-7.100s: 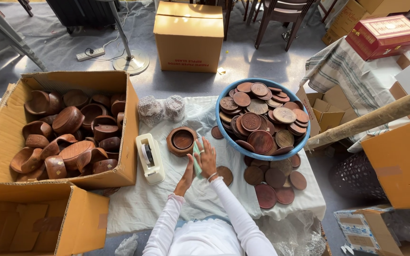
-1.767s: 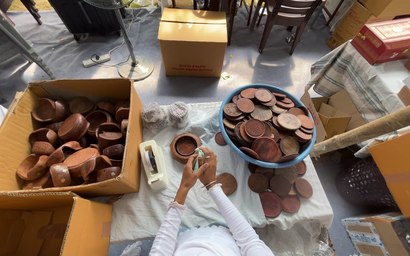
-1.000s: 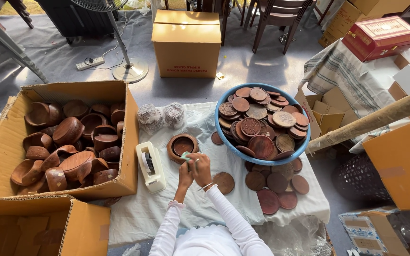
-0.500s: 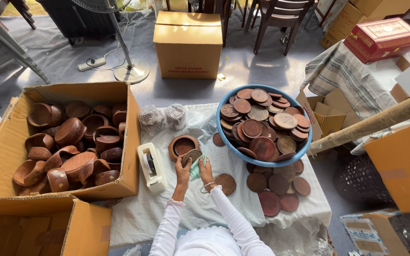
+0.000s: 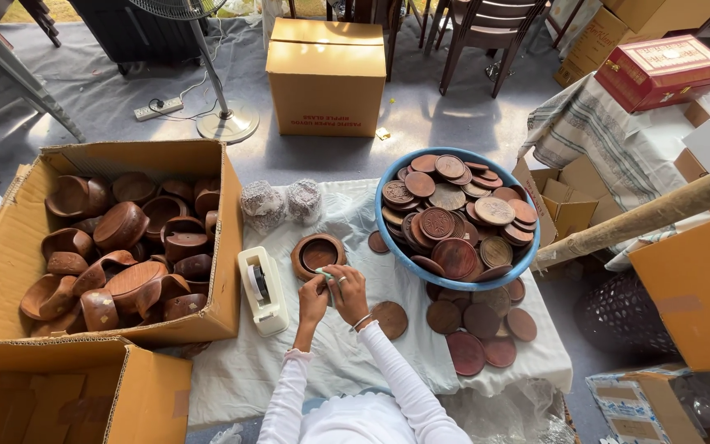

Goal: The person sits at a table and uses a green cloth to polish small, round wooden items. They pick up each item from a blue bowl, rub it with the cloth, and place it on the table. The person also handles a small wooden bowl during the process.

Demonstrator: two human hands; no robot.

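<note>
Pale green, some small scrap (image 5: 323,276) sits pinched between the fingertips of both hands, too small to say what it is. The left hand (image 5: 314,298) and right hand (image 5: 348,289) are drawn close together, fingers curled shut on the scrap. Just at eleven o'clock from the fingers, almost touching, lies a round wooden bowl (image 5: 318,255), mouth up; being round, it has no long axis to speak of, and the left hand is slightly the nearer.

At nine o'clock stands a white tape dispenser (image 5: 261,289), near but apart. At four o'clock a single wooden disc (image 5: 389,319) lies on the white cloth (image 5: 347,362), with bare cloth towards six o'clock. At two o'clock is the blue basin (image 5: 527,255) heaped with carved discs; far at nine, a cardboard box (image 5: 10,247) full of bowls.
</note>
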